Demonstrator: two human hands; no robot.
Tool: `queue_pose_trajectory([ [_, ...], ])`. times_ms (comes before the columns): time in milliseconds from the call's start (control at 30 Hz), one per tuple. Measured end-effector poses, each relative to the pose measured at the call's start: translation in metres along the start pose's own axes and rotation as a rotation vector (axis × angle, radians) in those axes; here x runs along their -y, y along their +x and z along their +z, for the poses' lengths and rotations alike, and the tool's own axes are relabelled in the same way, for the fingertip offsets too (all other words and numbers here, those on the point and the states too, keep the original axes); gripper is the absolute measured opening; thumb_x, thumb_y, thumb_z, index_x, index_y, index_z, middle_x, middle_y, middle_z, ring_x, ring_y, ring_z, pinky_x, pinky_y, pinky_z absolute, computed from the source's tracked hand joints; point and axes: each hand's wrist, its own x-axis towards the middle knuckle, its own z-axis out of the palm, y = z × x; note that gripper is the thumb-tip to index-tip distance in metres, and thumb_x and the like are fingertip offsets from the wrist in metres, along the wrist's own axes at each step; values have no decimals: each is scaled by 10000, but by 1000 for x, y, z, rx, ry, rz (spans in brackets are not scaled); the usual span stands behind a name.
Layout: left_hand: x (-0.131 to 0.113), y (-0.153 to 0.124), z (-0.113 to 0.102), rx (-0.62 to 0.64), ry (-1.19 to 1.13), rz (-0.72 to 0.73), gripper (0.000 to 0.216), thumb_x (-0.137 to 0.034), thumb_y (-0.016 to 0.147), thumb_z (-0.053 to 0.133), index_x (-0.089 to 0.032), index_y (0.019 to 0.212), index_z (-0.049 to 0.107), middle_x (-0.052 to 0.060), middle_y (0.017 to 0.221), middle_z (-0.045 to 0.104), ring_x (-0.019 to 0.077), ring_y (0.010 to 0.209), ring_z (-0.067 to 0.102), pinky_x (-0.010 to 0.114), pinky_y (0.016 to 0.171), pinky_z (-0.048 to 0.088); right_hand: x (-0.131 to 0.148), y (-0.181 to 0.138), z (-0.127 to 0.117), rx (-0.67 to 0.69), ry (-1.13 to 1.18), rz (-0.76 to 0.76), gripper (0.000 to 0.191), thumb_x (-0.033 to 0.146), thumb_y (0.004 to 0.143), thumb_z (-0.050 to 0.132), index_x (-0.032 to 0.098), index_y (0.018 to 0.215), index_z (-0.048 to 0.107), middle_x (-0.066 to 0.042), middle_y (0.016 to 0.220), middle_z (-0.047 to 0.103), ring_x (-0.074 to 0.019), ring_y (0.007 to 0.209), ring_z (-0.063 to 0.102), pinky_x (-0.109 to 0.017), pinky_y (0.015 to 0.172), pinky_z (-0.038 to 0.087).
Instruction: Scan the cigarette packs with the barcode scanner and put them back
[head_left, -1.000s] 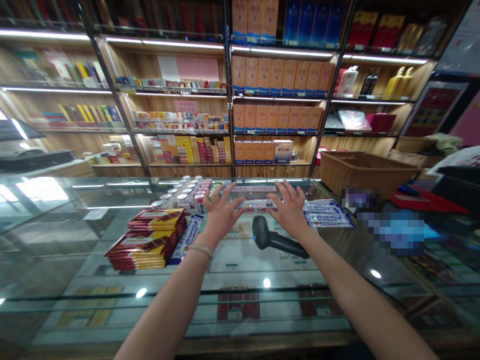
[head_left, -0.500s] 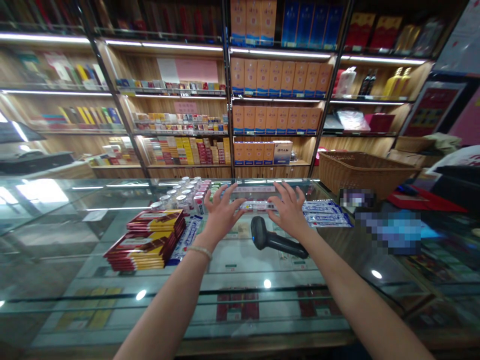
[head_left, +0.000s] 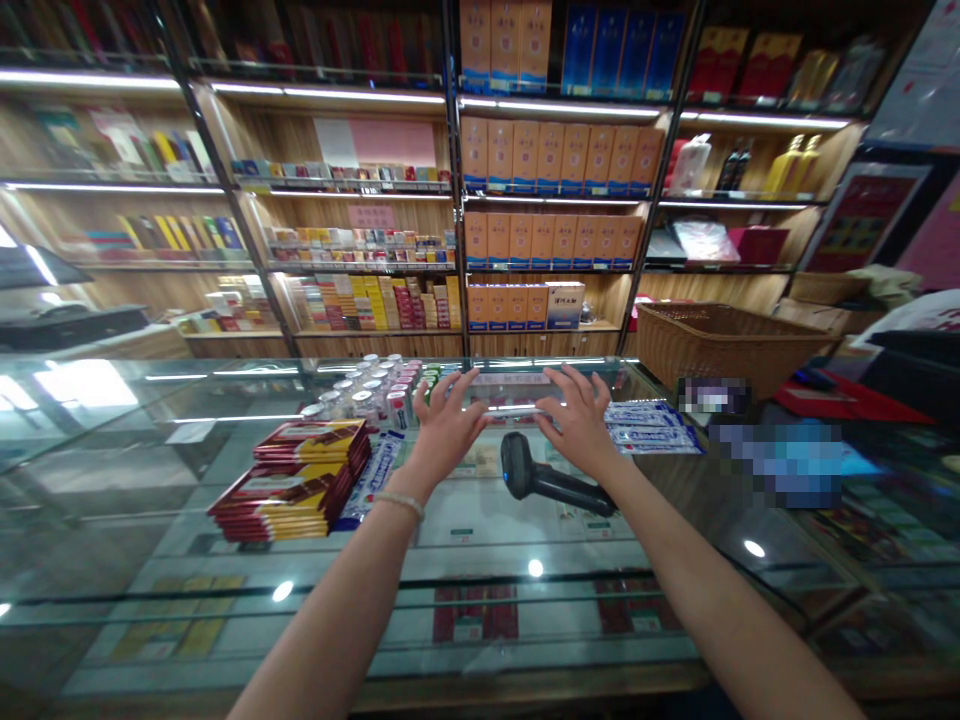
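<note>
At 12 o'clock, wooden shelving (head_left: 420, 345) with boxes, cartons and bottles fills the wall ahead of you. Your arms reach over a glass counter (head_left: 457, 510), goods showing beneath it. From the spot between your hands, a wicker basket (head_left: 705, 350) stands at 2 o'clock. Piled chocolate packets (head_left: 289, 490) in red and yellow lie at 8 o'clock, and a group of cans (head_left: 367, 400) stands at 10 o'clock, near your left hand. Blue-and-white packets (head_left: 652, 438) lie at 3 o'clock, just beside your right hand. Your left hand (head_left: 442, 430) and right hand (head_left: 577, 425) face each other, well apart, with fingers spread and curved and both thumbs away from the fingertips; each grip is wide, and around nothing that shows. The black scanner (head_left: 559, 487) lies at 5 o'clock, its handle running toward your right forearm; I cannot tell whether they touch. A pale bracelet (head_left: 401, 502) circles your left wrist.
</note>
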Motion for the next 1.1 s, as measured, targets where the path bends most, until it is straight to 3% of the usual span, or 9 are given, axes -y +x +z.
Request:
queue_pose_trajectory([
  [300,2,0,0,-115,7,-48,289,-375,873,727,-346,1161,719,74,1552,515,333,1418,425,601,1209,125,0,1,5,14,133,99,185,343,974,576,265,962,743,-81,1529,512,-321,1484,303,-618,1196,136],
  [467,5,-1,3,-214,51,-22,239,-377,848,756,-338,1082,730,64,1533,531,321,1415,434,571,1226,98,-4,1,7,60,185,137,199,357,971,580,266,934,753,-77,1528,510,-331,1481,304,-634,1188,152],
  [733,6,-1,4,-252,110,12,203,-345,810,791,-317,998,721,58,1510,555,301,1393,456,542,1232,68,-6,1,9,89,223,164,198,372,964,595,282,929,768,-61,1523,513,-327,1486,298,-611,1193,149],
  [933,8,-1,3,-271,124,3,151,-366,852,743,-295,982,714,71,1498,569,298,1377,468,532,1223,91,-16,6,7,-5,247,299,218,479,864,725,267,899,759,-83,1470,544,-340,1451,340,-594,1175,194],
  [1100,11,0,4,-275,116,-13,177,-382,833,756,-295,981,713,74,1494,572,316,1391,443,549,1214,95,-30,7,16,-80,308,428,139,396,846,721,264,881,749,-76,1430,573,-326,1405,387,-584,1136,255],
])
